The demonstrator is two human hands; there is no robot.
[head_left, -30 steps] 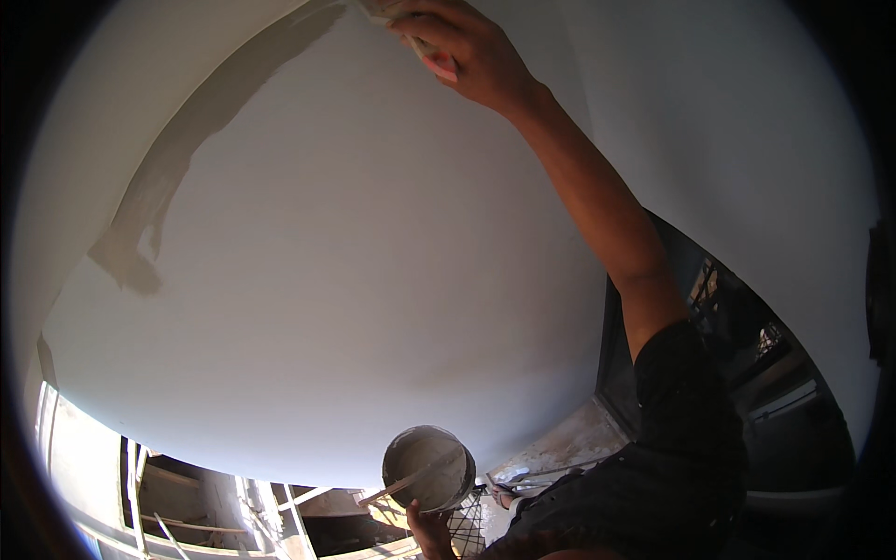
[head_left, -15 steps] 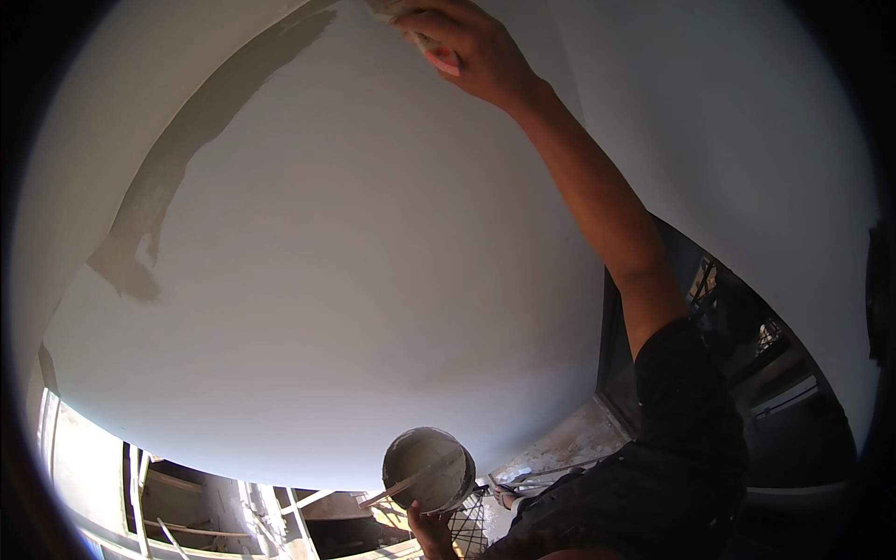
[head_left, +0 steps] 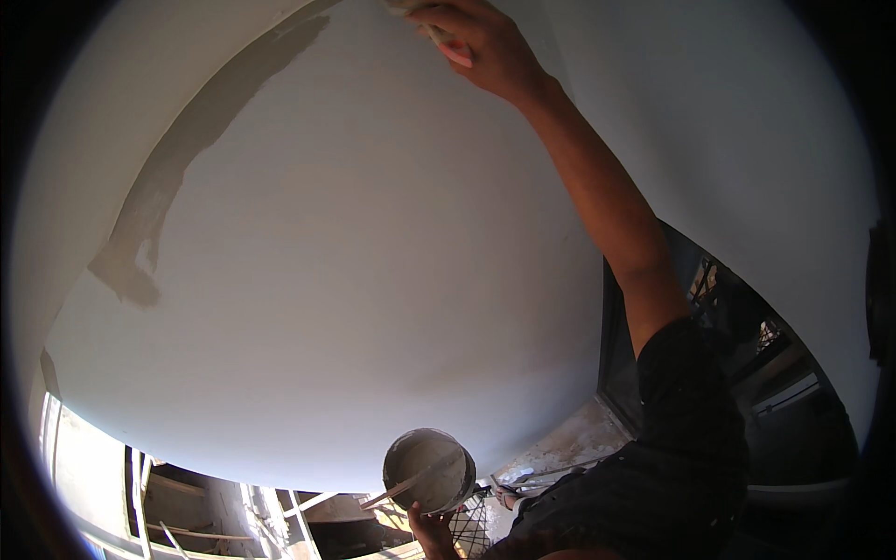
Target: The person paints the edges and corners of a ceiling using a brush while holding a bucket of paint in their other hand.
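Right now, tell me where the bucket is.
In the head view, the bucket sits low at centre, held by the left hand, below the white wall.

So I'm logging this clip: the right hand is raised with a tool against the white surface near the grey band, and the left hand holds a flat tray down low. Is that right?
Not quite. In the head view the left hand holds a round bucket with a stick resting in it, not a flat tray. The rest stands: the right hand is raised with a tool against the white surface near the grey band.
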